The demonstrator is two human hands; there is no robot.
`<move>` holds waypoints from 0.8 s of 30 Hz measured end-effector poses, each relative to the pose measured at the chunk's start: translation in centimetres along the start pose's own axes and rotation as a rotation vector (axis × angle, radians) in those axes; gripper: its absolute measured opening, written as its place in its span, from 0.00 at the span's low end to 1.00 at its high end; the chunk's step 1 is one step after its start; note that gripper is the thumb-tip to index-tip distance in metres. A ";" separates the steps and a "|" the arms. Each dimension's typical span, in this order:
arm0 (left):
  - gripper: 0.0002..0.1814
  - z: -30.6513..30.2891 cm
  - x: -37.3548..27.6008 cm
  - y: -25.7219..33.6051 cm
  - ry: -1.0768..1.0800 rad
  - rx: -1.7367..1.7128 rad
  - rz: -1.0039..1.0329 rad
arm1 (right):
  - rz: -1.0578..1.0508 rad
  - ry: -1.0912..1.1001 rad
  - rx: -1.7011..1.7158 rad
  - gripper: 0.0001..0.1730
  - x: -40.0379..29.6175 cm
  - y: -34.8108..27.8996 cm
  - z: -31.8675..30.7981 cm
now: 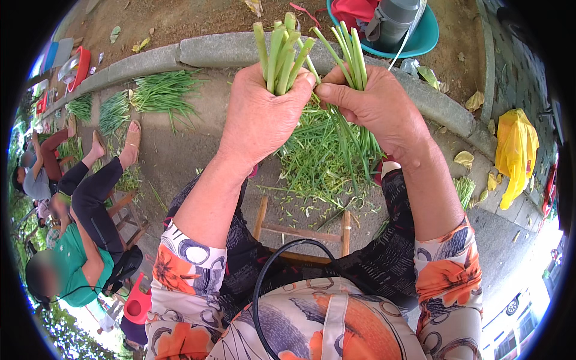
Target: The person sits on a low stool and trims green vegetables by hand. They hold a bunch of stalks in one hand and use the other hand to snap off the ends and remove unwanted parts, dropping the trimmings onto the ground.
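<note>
My left hand [263, 117] is closed around a bunch of thick, pale-green vegetable stalks [280, 58], their cut ends pointing up. Close beside it, my right hand [382, 105] grips thinner green stems [357, 56], whose long narrow leaves [344, 128] hang below the fist. The thumbs and fingertips of both hands nearly meet around one slender stem between them. Under the hands, a loose heap of green leaves and trimmings [310, 162] covers the pavement between my feet. Part of that heap is hidden behind my right hand.
A wooden stool [301, 230] is between my legs. Beyond the stone kerb [216, 50] sits a teal basin [429, 33] holding a grey flask [393, 22]. Bundled greens [164, 92] lie at left, near a seated person in green [83, 261]. A yellow plastic bag [515, 148] is at right.
</note>
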State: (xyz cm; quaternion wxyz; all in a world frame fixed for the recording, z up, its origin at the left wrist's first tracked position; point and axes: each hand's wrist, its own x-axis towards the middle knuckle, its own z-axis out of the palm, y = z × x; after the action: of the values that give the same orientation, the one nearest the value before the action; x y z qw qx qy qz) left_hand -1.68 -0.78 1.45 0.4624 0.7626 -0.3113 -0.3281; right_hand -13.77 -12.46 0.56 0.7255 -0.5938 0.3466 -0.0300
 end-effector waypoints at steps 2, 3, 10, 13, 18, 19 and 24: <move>0.08 0.2 0.0 0.3 0.003 -0.031 0.007 | -0.007 -0.005 -0.012 0.08 0.1 0.2 -0.2; 0.09 0.2 0.0 0.4 0.004 -0.047 0.010 | -0.008 -0.003 -0.010 0.08 0.1 0.2 -0.2; 0.08 0.1 -0.1 0.4 0.006 -0.063 -0.019 | -0.006 -0.011 0.000 0.08 0.1 0.4 -0.1; 0.08 0.1 -0.1 0.3 0.006 -0.052 -0.014 | 0.000 -0.016 -0.002 0.08 0.1 0.3 -0.1; 0.07 -0.1 0.0 0.3 -0.022 -0.047 0.007 | -0.009 -0.033 0.025 0.08 -0.1 0.2 -0.2; 0.07 -0.2 0.0 0.2 -0.030 -0.073 0.003 | -0.003 -0.050 0.052 0.07 -0.1 0.1 -0.3; 0.07 -0.4 0.2 -0.2 -0.028 -0.231 -0.026 | 0.016 -0.121 0.186 0.08 0.1 0.3 -0.3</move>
State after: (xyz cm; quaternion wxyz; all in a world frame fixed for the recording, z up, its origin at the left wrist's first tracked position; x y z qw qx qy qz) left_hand -1.24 -0.64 1.35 0.5384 0.7038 -0.2679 -0.3781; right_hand -13.98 -12.69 0.24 0.7972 -0.5219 0.3028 -0.0204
